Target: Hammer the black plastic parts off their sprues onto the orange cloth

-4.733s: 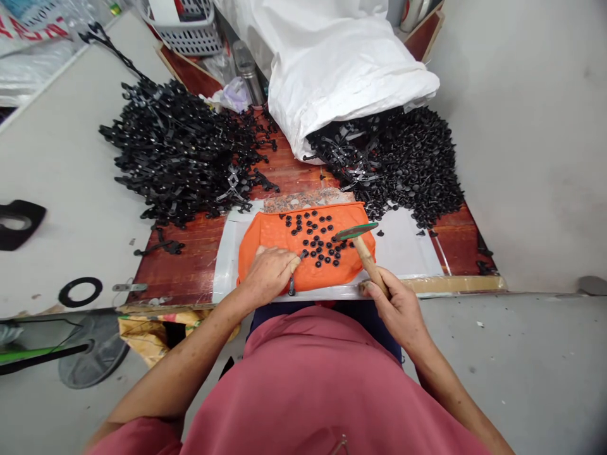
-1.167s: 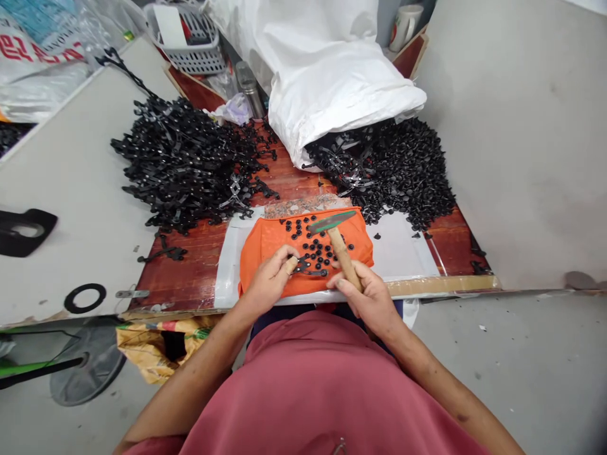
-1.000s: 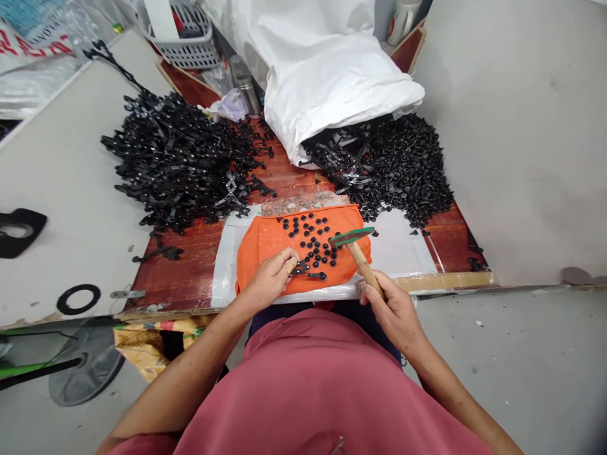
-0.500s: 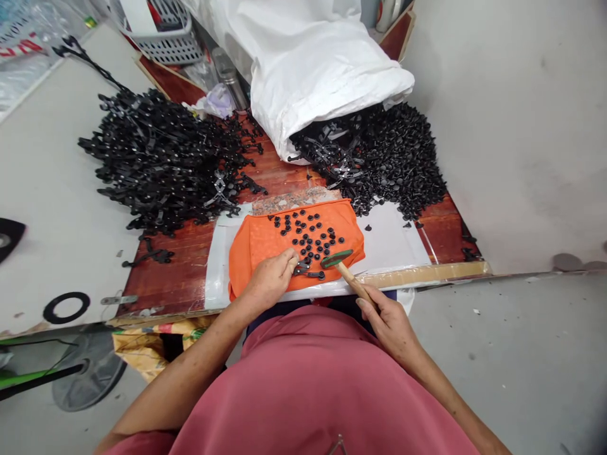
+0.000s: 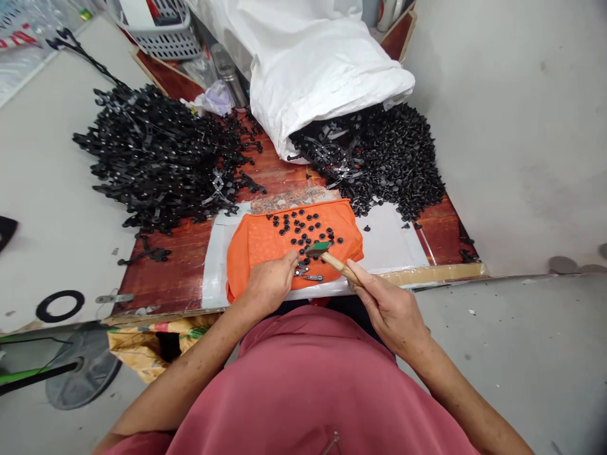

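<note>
My right hand [image 5: 386, 306] is wrapped round the wooden handle of a small hammer [image 5: 341, 266], whose green head is over the orange cloth [image 5: 260, 237]. On the cloth, my left hand [image 5: 271, 278] has its fingers pressed together at a black linkage part [image 5: 313, 277], beside the hammer head. Several small round black pieces [image 5: 303, 225] are spread over the cloth.
A tall heap of black linkages [image 5: 152, 151] covers the table's left side. From a white sack [image 5: 327, 69] at the back, small black parts [image 5: 403, 158] spill to the right. A metal flask [image 5: 231, 79] and a grey basket [image 5: 171, 44] stand behind.
The hammer has swung left and its head is now nearer my left hand. My right hand has moved slightly up and in; my left hand has barely moved.
</note>
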{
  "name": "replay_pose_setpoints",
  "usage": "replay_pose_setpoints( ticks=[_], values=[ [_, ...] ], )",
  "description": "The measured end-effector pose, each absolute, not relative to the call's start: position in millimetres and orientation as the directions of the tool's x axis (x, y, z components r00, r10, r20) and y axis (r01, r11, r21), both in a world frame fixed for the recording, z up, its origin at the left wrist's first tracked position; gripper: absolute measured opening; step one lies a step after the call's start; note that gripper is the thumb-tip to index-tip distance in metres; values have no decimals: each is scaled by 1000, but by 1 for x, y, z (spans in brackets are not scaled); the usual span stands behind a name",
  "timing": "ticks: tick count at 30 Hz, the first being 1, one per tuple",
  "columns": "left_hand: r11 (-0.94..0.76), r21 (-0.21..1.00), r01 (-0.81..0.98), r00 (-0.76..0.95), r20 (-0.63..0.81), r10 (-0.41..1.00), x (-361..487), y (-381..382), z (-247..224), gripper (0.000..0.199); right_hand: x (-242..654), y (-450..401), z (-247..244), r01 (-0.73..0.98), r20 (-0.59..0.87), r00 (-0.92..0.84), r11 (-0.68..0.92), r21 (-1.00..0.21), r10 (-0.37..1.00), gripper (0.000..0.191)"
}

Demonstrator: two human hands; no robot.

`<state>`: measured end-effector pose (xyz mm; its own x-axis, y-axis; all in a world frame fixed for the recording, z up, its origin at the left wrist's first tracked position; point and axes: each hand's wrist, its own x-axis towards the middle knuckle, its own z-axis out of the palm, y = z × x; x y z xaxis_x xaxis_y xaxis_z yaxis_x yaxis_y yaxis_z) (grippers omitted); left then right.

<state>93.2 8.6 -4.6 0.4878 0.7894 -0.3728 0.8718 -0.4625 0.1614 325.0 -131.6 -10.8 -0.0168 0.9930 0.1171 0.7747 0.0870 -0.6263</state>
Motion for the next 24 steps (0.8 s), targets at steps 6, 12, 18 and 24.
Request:
replay_pose_setpoints(
  ticks=[6,12,18,24],
  values=[
    [-454,182,872,487,-413,770,94,12,-2,36,320,-130,-10,928,83,-65,91,-361,994,51],
    [-468,189,863,502,-406,764,95,16,3,35,319,-129,-8,945,134,-67,106,-308,989,51],
    [-476,206,855,518,-391,761,95,18,0,36,319,-125,-9,938,139,-34,79,-336,990,52],
    [-481,231,846,533,-380,756,93,22,-1,34,322,-124,-7,930,54,-52,68,-362,997,52]
  ],
)
